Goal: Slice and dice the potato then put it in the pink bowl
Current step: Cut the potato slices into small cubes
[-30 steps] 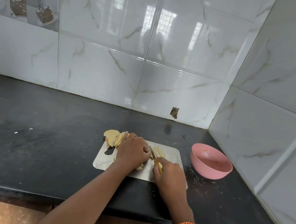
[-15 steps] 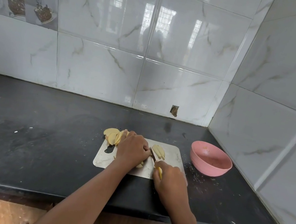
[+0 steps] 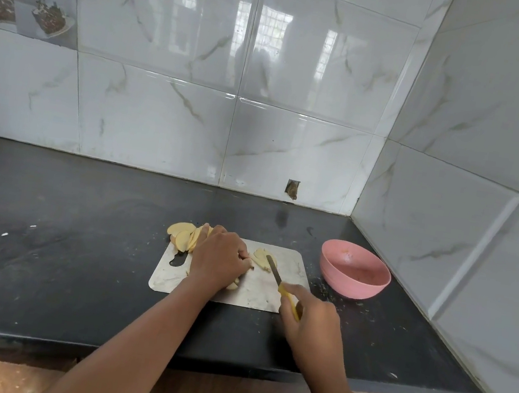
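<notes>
Left hand (image 3: 220,259) curled, pressing potato slices (image 3: 185,235) on board (image 3: 288,268) | right hand (image 3: 310,318) grips knife (image 3: 276,274) | bowl (image 3: 354,271) beside board

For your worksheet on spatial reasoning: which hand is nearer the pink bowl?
Right. The right hand lies near-left of the pink bowl; the left hand lies farther left.

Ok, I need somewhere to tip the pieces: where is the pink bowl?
In the head view the pink bowl sits on the black counter, right of the cutting board, near the tiled corner and apart from the right hand.
</notes>
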A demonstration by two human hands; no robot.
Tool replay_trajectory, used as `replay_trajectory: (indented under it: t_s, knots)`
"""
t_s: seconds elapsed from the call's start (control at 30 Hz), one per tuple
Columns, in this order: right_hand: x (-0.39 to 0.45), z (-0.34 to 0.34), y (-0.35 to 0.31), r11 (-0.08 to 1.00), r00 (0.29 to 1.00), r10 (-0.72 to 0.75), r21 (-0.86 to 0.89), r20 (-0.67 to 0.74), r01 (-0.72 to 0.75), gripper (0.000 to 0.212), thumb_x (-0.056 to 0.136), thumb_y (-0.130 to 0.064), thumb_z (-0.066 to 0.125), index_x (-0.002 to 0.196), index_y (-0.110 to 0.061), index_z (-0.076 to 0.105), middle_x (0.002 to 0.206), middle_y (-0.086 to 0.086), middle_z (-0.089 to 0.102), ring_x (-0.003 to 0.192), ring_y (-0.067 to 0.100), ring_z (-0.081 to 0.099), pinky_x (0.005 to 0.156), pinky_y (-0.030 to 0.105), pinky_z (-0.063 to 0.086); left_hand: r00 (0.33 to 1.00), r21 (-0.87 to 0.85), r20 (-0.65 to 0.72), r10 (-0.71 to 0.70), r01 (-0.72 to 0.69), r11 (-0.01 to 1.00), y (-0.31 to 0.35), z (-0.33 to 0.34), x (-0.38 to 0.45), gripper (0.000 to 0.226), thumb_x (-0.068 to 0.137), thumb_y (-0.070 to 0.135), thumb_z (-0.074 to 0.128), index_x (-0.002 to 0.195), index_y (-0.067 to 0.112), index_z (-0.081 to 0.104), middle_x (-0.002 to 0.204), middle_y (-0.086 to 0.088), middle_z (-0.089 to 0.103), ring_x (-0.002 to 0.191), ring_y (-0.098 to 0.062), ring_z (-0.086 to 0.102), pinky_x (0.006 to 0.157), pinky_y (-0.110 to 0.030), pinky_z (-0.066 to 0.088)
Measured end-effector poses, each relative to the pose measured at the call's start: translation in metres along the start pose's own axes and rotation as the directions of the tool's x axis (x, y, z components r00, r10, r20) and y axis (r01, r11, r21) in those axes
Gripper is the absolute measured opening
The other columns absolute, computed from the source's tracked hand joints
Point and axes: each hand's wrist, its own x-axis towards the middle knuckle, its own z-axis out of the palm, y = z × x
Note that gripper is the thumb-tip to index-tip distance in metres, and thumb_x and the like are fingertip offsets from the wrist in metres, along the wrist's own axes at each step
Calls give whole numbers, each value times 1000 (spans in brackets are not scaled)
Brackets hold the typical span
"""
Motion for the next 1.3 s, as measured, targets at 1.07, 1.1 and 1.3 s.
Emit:
replay_trajectory:
  t_s: [1.07, 1.1, 1.3]
  knots:
    - [59, 15, 16, 996, 987, 82, -26, -142, -87, 28, 102, -41, 50, 123, -34, 67, 90, -4, 72, 82, 20, 64, 71, 41, 56, 751, 60, 561, 349, -457, 887, 4, 10, 77, 71, 92, 8, 56, 150, 49, 54, 154, 18, 54, 143, -16, 34, 120, -43, 31]
    - [59, 15, 16, 996, 987, 82, -28, -139, -86, 28, 102, -41, 50, 123, -34, 67, 91, -4, 72, 83, 20, 63, 71, 41, 56, 759, 71, 543, 360, -469, 880, 6, 9, 74, 66, 93, 11, 56, 149, 47, 56, 153, 20, 55, 140, -15, 35, 119, -41, 31]
    - [58, 14, 16, 995, 988, 94, -22, -120, -97, 27, 101, -40, 51, 123, -33, 66, 94, -2, 73, 87, 24, 64, 74, 44, 56, 872, 188, 367, 324, -410, 893, 14, 7, 52, 42, 100, 45, 54, 137, 35, 70, 141, 15, 63, 131, -15, 45, 118, -39, 31]
